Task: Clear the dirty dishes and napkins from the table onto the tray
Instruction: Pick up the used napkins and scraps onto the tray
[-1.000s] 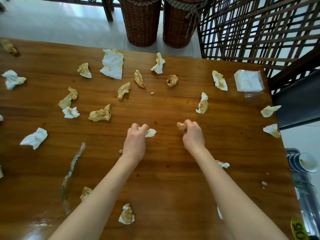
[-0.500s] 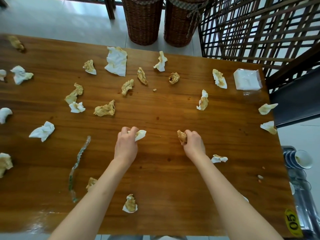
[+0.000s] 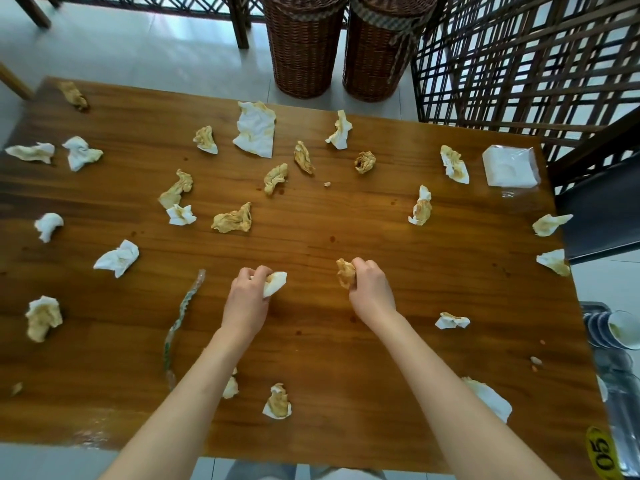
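A: Item one, left side of the wooden table (image 3: 346, 341) — loose stock. Stained napkins lie scattered well apart: one at the far-left edge (image 3: 31, 152), a crumpled white one (image 3: 117, 258), a heavily soiled one (image 3: 43, 317). A twisted plastic wrapper (image 3: 183, 317) lies nearer the middle.

B: And the hands?

A: Item two, left hand (image 3: 247, 299) — fingers curled round a mostly white napkin (image 3: 275, 282), which pokes out toward the table centre. Item three, right hand (image 3: 370, 289) — fingers pinched on a yellow-stained wad (image 3: 345, 273). Both hands are low over the table.

B: Step in hand?

A: Gathering, by my reading — one napkin per hand, many more not yet collected, so the task looks early. The next move calls for carrying both across to the right edge, where a dark tray (image 3: 620, 393) seems to hold stacked bowls (image 3: 623, 330) (only partly in frame, so I cannot vouch for free space on it).

B: Further right on the table?

A: A flat clear-wrapped pack of clean tissues (image 3: 509, 166) at the far-right corner; two soiled napkins near the right edge (image 3: 550, 223).

B: Any writing?

A: One entry — a yellow sticker (image 3: 602, 455) on the near-right corner, reading "05" in black. No brand legible on the tissue pack.
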A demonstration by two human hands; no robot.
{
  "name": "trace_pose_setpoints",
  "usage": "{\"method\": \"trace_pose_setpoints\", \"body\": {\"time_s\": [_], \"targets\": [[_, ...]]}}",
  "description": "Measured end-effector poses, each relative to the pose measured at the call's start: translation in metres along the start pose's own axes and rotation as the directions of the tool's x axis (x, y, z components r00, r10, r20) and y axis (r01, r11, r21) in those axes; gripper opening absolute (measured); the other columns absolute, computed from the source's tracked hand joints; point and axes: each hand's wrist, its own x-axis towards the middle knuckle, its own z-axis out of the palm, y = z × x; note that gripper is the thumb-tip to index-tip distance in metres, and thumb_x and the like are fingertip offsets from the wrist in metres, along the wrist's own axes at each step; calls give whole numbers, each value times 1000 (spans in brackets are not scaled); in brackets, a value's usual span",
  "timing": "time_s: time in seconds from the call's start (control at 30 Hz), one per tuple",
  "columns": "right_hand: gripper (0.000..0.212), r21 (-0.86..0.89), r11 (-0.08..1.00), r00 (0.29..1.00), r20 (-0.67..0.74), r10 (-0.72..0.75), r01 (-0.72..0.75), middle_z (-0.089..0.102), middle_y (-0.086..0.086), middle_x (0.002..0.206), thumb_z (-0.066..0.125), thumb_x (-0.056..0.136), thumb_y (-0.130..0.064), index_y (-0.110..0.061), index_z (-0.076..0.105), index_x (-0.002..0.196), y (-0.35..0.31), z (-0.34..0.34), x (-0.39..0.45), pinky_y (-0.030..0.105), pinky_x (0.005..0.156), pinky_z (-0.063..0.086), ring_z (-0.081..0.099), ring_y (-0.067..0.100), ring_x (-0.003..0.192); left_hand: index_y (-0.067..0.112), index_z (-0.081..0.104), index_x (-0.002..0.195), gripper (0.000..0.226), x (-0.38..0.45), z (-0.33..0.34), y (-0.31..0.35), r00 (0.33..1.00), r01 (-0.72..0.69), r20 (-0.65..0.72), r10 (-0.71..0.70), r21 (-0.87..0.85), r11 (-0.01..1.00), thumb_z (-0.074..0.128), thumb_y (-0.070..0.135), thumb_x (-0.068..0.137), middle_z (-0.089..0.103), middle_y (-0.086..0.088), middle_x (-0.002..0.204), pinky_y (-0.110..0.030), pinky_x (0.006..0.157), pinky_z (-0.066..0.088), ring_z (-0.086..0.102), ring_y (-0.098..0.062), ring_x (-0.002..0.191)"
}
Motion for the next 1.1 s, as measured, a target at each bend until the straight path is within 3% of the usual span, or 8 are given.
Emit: {"method": "trace_pose_setpoints", "body": {"time_s": [0.17, 0.47, 0.67, 0.9, 1.1], "targets": [[21, 33, 999, 1000, 19, -17, 16, 47, -2, 92, 56, 87, -1, -13, 56, 104, -8, 12, -13, 12, 51, 29, 51, 12, 78, 20, 52, 122, 44, 4, 11, 2, 1000, -9, 20, 7, 100, 995, 67, 7, 83, 54, -8, 113, -27, 78, 50, 53, -20, 102], [30, 32, 999, 1000, 6, -8, 7, 47, -1, 94, 57, 86, 2, -12, 57, 112, -16, 18, -34, 18, 59, 36, 47, 12, 79, 14, 50, 117, 36, -2, 14, -3, 1000, -16, -14, 18, 117, 993, 58, -1, 86, 57, -11, 103, -24, 67, 43, 53, -20, 91], [24, 43, 999, 999, -40, -30, 31, 49, -1, 92, 58, 86, 0, -13, 57, 106, -19, 24, -56, 18, 59, 38, 52, 14, 79, 15, 47, 120, 42, -7, 18, -11, 998, -59, -18, 63, 160, 985, 61, -1, 84, 56, -11, 106, -26, 69, 47, 54, -22, 94], [16, 26, 999, 999, -29, -35, 36, 45, -3, 85, 54, 87, -1, -14, 56, 96, -3, 27, -78, 14, 49, 26, 40, 5, 65, 12, 47, 115, 38, -6, 21, -4, 999, -24, -22, 30, 261, 965, 63, 0, 82, 55, -12, 106, -31, 74, 49, 55, -24, 94], [19, 36, 997, 997, -5, -75, 75, 45, -2, 88, 53, 87, 0, -15, 56, 98, -12, 38, -107, 26, 60, 38, 48, 15, 76, 10, 46, 114, 33, -34, 19, -13, 997, -1, -79, 20, 229, 973, 56, -4, 85, 54, -13, 106, -33, 78, 49, 55, -26, 96]]}}
